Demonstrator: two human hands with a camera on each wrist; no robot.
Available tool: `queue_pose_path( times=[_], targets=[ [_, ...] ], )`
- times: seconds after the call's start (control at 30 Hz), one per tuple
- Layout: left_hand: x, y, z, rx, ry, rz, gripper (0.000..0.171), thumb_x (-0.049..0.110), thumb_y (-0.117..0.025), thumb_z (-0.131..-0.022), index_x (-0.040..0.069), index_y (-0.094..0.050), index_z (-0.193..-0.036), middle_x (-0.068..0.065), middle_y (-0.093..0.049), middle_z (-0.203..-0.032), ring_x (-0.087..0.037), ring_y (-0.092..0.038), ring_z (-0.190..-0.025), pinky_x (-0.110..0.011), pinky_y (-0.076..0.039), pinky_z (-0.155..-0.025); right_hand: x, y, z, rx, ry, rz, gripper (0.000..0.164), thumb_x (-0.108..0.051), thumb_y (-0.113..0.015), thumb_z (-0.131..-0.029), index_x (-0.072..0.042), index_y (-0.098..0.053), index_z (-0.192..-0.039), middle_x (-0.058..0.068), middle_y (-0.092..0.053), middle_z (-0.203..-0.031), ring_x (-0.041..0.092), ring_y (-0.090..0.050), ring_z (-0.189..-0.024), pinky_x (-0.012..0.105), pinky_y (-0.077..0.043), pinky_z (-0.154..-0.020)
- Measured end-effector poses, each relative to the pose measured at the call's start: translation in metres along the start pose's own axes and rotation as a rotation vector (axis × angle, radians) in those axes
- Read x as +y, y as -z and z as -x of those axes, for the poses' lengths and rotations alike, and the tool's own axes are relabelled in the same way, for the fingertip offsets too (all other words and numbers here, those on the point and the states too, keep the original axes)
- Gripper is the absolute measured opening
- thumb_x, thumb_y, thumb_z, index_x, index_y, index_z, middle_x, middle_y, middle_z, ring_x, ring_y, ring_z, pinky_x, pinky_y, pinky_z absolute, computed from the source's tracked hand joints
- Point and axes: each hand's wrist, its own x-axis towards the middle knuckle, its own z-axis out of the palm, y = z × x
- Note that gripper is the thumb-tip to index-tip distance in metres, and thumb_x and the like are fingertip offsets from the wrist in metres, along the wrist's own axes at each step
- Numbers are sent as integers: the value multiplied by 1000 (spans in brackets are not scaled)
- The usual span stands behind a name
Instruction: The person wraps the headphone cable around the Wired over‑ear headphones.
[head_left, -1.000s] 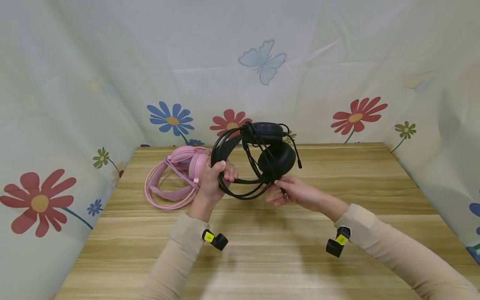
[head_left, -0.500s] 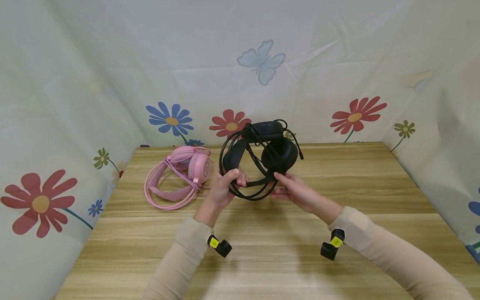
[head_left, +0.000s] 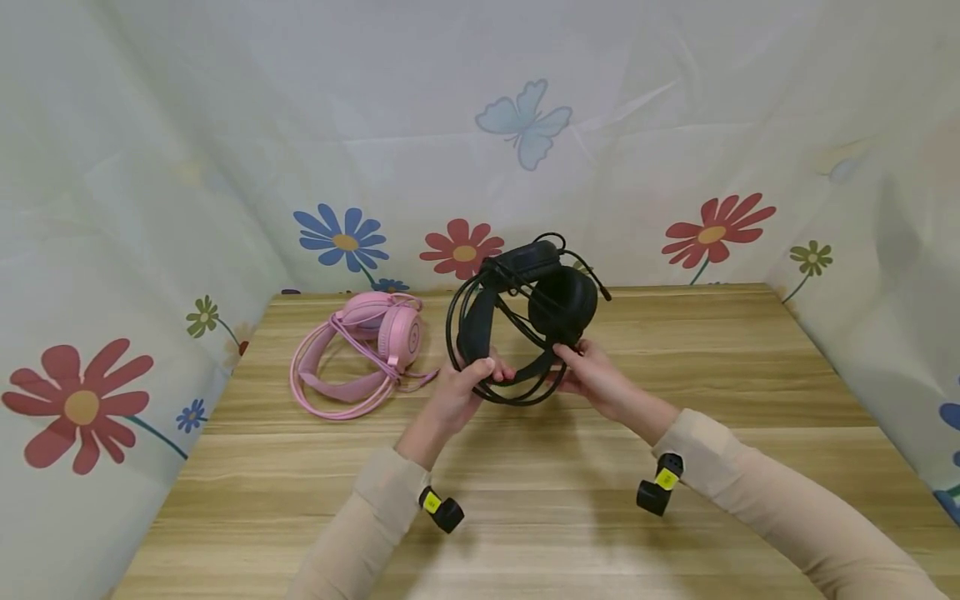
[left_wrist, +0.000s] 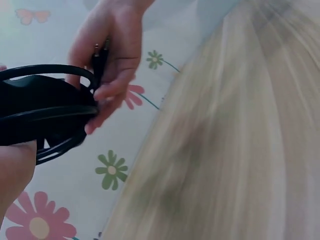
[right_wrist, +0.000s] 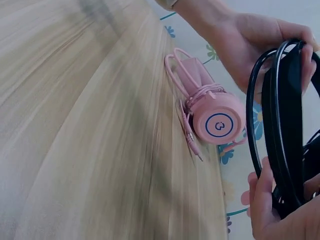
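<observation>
A black headset (head_left: 562, 304) with padded ear cups, a thin boom mic and a looped cable is held up above the wooden table. My left hand (head_left: 459, 398) grips the headband and cable loops at their left, thumb on the near side. At the lower right, my right hand (head_left: 600, 385) pinches the band just below an ear cup, with its other fingers behind. Two cable plugs (left_wrist: 100, 59) stick out by the right palm in the left wrist view. Left of the hands, a pink headset (head_left: 401, 337) lies on the table, its cable coiled around it.
The wooden table (head_left: 675, 500) meets a pale cloth wall (head_left: 615, 200) printed with flowers and a butterfly. Beside the pink headset, a pink plug (right_wrist: 191, 137) lies on the tabletop.
Both hands have turned the black headset slightly, its ear cups tipping up. My left hand has moved right and nearer, uncovering the pink ear cup and plug. My right hand has closed in on the band.
</observation>
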Motion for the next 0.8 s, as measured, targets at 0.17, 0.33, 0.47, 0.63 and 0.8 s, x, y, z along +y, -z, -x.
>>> queue_pose_path(
  times=[0.17, 0.33, 0.47, 0.63, 0.8],
  targets=[
    [-12, -5, 8, 126, 94, -124, 14, 2, -53, -82, 11, -63, -78, 3, -64, -79, -13, -61, -85, -25, -47, -84, 0, 7, -4, 105, 35, 53, 37, -11, -41, -93, 6, -24, -121, 22, -56, -108, 9, -65, -72, 28, -55, -71],
    [-22, -6, 13, 204, 187, -226, 13, 5, -56, -82, -5, -59, -90, -4, -65, -86, -14, -61, -89, -25, -45, -87, 0, 13, -7, 162, 51, 110, 32, -8, -40, -91, 6, -25, -117, 31, -51, -118, 7, -63, -71, 28, -54, -70],
    [-26, -7, 13, 260, 283, -308, 30, 8, -60, -82, -14, -54, -101, -8, -65, -92, -15, -60, -92, -26, -43, -88, 1, 16, -8, 203, 65, 175, 31, -8, -38, -91, 7, -26, -115, 34, -50, -120, 6, -61, -70, 24, -53, -66],
    [-34, -8, 12, 311, 317, -384, 25, 8, -60, -82, -9, -56, -100, -21, -63, -100, -13, -59, -90, -27, -45, -86, 2, 20, -11, 246, 75, 253, 35, -8, -38, -91, 9, -26, -118, 29, -53, -113, 6, -57, -68, 26, -53, -67],
    [-37, -9, 8, 341, 354, -424, 26, 8, -58, -81, -6, -58, -103, -23, -62, -107, -14, -61, -94, -29, -46, -88, 2, 24, -11, 254, 59, 276, 34, -9, -37, -91, 8, -24, -117, 23, -52, -109, 8, -53, -66, 22, -51, -63]
  ],
)
